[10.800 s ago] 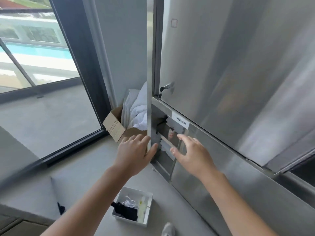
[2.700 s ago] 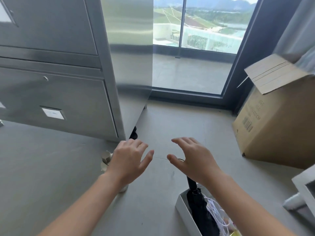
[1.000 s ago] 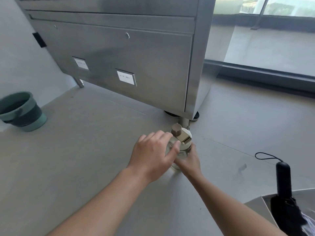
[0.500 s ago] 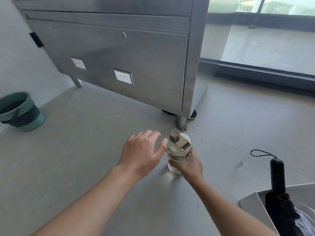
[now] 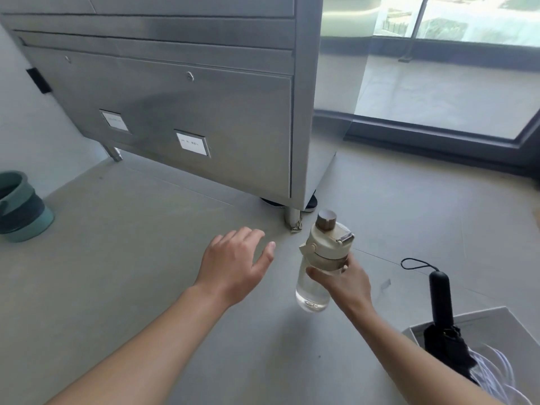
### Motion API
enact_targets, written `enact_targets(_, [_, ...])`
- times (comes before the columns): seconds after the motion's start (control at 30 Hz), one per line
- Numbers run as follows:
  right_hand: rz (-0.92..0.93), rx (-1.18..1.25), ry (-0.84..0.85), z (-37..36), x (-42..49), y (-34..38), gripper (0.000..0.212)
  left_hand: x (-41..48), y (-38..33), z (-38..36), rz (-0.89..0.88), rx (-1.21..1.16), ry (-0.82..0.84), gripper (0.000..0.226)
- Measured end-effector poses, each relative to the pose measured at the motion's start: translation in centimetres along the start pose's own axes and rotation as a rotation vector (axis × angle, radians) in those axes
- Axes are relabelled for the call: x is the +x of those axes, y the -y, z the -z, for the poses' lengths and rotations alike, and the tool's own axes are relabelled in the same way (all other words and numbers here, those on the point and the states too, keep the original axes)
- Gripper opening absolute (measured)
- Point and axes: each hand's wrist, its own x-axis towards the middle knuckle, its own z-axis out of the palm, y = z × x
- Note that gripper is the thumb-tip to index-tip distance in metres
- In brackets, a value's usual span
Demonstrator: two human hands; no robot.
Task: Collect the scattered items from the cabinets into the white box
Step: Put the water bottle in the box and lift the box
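Observation:
A clear water bottle (image 5: 315, 287) with a cream lid and a brown cap hangs above the grey floor, tilted slightly. My right hand (image 5: 343, 283) grips it around the neck just below the lid. My left hand (image 5: 233, 266) hovers to the left of the bottle, fingers spread and holding nothing. The white box (image 5: 485, 323) sits at the lower right on the floor. A black folded umbrella (image 5: 441, 323) stands in it with its handle sticking up, and white cables (image 5: 493, 372) lie beside it.
A steel cabinet (image 5: 204, 118) with labelled drawers stands just behind the bottle on short metal legs (image 5: 292, 220). A green collapsible bucket (image 5: 20, 209) sits at the far left. A large window with a dark frame (image 5: 438, 133) runs along the right.
My right hand has lifted the bottle off the floor and brought it right, toward the box. My left hand has let go of it and drawn away to the left.

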Motion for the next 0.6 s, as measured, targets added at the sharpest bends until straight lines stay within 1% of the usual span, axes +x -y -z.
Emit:
enact_targets(0.13, [0.094,0.021,0.024,5.3,0.2,4.6,0.065,1.5,-1.8,0.6,-0.012,0.023,0.004,0.064])
enact_targets(0.23, [0.147,0.064,0.0,10.1,-0.2,8.1,0.066,3.5,-5.4,2.1,-0.004,-0.104,-0.077,0.058])
enact_targets(0.33, [0.188,0.1,-0.046,14.5,-1.0,10.1,0.063,4.7,-10.2,3.1,-0.056,-0.245,-0.154,0.052])
enact_targets(0.5, [0.169,0.07,-0.173,20.1,-3.0,9.0,0.06,4.0,-16.9,1.8,-0.26,-0.291,-0.077,0.056])
enact_targets(0.6, [0.137,0.001,-0.227,23.1,-4.0,8.0,0.062,4.1,-19.4,0.9,-0.316,-0.336,-0.036,0.056])
